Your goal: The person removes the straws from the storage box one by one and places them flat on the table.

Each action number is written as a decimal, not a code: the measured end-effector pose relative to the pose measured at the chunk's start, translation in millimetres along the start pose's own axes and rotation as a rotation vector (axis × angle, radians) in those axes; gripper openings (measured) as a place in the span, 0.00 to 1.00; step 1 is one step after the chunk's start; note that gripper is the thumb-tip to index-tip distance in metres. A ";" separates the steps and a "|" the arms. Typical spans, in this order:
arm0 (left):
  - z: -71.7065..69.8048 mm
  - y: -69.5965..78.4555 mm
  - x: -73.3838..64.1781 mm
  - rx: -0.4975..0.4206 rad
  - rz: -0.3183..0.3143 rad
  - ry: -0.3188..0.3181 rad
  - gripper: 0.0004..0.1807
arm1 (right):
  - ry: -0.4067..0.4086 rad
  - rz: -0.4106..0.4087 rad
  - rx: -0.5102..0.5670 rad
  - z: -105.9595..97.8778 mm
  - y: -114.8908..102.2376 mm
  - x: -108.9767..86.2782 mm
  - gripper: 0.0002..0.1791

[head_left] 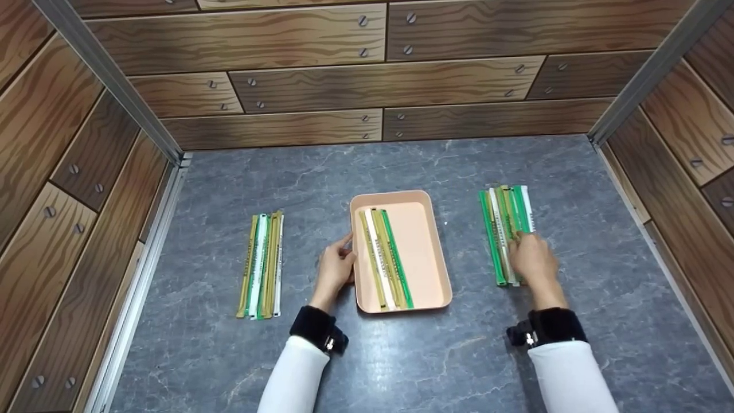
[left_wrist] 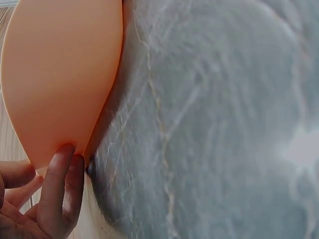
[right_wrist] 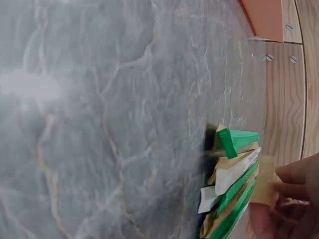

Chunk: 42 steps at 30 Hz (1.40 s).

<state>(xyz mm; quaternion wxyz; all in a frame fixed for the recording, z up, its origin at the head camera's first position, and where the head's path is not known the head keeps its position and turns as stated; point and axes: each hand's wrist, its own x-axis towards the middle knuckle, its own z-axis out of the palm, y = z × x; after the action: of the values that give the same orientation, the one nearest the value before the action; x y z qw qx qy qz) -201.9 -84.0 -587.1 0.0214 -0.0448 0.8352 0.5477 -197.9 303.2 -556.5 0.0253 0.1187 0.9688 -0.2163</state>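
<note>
The peach tray point(head_left: 421, 252) stands mid-table, with several long, thin stick packets point(head_left: 378, 258) in gold, white and green lying side by side in its left half. My left hand point(head_left: 335, 264) touches the tray's left side; in the left wrist view its fingers point(left_wrist: 59, 172) lie against the outer wall. Over at the right, my right hand point(head_left: 533, 258) is at the near part of a row of stick packets point(head_left: 504, 223) in green, white and gold. Between its fingertips in the right wrist view is a yellowish-gold stick packet point(right_wrist: 264, 181).
Another row of gold, green and white stick packets point(head_left: 261, 264) lies left of the tray. Wood-patterned walls point(head_left: 309, 92) border the back and both sides of the grey marbled tabletop point(head_left: 401, 367). Metal strips point(head_left: 143, 229) run along the left edge.
</note>
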 end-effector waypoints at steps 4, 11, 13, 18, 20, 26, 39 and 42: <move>0.2 0.0 0.0 0.020 0.010 0.011 0.26 | 0.066 -0.053 0.012 6.0 -9.7 -4.2 0.22; -0.1 0.9 0.9 0.070 -0.006 0.025 0.26 | 0.152 -0.323 0.099 26.4 -61.3 -20.4 0.16; -0.2 1.2 1.1 0.083 -0.001 0.031 0.26 | 0.142 -0.408 0.107 34.3 -80.1 -26.8 0.14; 0.6 1.7 1.6 0.068 -0.015 0.026 0.27 | 0.012 -0.537 0.115 55.8 -121.7 -44.1 0.14; 0.9 1.8 1.7 0.046 -0.028 0.019 0.27 | -0.049 -0.589 0.093 65.0 -131.9 -49.4 0.17; 1.1 2.5 0.6 0.001 -0.048 0.002 0.26 | -0.145 -0.700 -0.029 86.9 -143.5 -56.4 0.20; -0.3 2.2 -1.0 -0.019 -0.035 -0.013 0.26 | -0.122 -0.666 -0.059 94.7 -137.3 -53.3 0.15; 0.0 1.9 -1.2 -0.024 -0.036 -0.014 0.26 | -0.111 -0.659 -0.037 94.5 -137.1 -52.8 0.14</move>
<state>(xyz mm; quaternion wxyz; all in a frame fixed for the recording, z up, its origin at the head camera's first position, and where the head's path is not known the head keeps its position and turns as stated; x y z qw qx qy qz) -200.9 -83.1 -585.2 0.0365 -0.0564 0.8275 0.5574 -179.9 131.0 -580.1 0.0088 -0.2132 0.9560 -0.2013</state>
